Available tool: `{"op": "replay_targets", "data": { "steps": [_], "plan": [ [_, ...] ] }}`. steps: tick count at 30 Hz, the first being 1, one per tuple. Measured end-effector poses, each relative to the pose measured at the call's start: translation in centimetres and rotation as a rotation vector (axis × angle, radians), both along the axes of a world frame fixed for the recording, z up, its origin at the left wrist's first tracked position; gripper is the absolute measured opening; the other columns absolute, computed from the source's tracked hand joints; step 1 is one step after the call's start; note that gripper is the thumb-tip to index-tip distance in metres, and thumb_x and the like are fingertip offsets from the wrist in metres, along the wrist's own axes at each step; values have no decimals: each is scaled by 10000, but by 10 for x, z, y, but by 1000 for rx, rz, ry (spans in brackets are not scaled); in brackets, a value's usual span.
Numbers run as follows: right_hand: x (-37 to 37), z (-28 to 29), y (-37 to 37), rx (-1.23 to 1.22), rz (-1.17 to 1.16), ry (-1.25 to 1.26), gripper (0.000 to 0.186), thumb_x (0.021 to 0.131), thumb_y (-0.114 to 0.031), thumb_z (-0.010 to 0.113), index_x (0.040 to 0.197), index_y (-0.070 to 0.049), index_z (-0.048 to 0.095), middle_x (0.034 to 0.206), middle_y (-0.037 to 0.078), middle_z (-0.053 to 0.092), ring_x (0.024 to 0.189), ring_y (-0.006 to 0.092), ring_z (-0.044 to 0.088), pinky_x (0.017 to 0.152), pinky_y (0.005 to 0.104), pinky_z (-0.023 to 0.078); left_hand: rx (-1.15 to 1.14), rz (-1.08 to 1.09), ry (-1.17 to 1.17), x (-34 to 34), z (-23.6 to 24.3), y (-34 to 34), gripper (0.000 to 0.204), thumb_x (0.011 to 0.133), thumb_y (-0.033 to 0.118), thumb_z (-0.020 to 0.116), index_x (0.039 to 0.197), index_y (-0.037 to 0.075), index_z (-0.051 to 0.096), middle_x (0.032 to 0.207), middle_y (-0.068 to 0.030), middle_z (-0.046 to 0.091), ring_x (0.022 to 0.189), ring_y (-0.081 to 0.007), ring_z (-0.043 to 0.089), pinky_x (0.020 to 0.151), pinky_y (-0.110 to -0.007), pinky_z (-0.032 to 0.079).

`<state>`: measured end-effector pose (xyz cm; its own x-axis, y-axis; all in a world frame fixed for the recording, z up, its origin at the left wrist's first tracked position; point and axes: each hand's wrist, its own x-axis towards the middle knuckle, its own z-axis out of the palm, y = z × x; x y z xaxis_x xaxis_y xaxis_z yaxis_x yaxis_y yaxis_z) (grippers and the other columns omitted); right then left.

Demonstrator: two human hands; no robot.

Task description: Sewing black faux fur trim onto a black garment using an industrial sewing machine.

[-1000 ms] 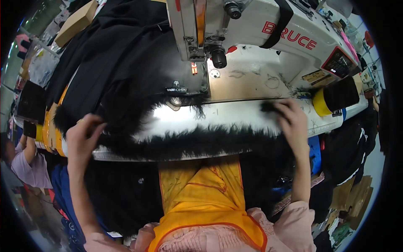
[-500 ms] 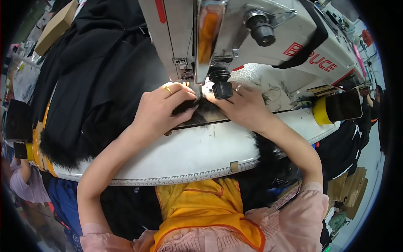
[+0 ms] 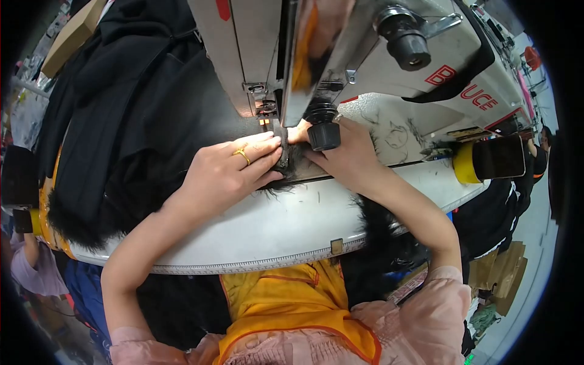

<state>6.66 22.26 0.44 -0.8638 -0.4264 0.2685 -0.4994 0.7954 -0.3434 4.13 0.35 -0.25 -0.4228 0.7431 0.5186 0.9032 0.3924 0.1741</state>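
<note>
My left hand (image 3: 225,173), with a gold ring on one finger, lies with its fingers stretched out flat, the tips against a narrow dark strip (image 3: 283,149) of fur-edged black cloth. My right hand (image 3: 353,152) is on the strip's other side, fingers reaching toward it and thumb apart; a black knob (image 3: 323,135) hides part of them. Both hands are just in front of the lit presser foot and needle area (image 3: 266,118) of a white sewing machine (image 3: 450,52). Black fur sticks out between and below the fingers.
A black garment (image 3: 140,103) with a fur edge (image 3: 79,219) covers the left of the white table (image 3: 243,237). A measuring tape runs along the table's front edge. More black fur (image 3: 377,225) hangs under my right forearm. A yellow-banded dark device (image 3: 480,159) sits at the right.
My left hand has flattened from bent, pinching fingers to stretched ones and moved slightly nearer me. The dark strip now shows between the hands. The whole view has shifted a little.
</note>
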Motion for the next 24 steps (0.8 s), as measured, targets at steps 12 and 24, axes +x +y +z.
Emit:
{"op": "replay_targets", "data": {
  "steps": [12, 24],
  "plan": [
    [-27, -67, 18, 99, 248, 376, 168, 569, -201, 602, 735, -186, 621, 626, -57, 499, 603, 145, 510, 534, 270, 434, -96, 10, 72, -17, -2, -14, 297, 815, 242, 622, 1046, 55, 633, 1000, -74, 634, 925, -209, 613, 702, -302, 516],
    [-36, -31, 9, 67, 208, -79, 237, 844, -195, 621, 1042, -67, 649, 1017, 85, 653, 904, 230, 626, 771, 333, 493, -268, 176, 87, -13, 0, -15, 311, 841, 250, 580, 1055, 29, 619, 900, -100, 633, 819, -204, 595, 720, -285, 496]
  ]
}}
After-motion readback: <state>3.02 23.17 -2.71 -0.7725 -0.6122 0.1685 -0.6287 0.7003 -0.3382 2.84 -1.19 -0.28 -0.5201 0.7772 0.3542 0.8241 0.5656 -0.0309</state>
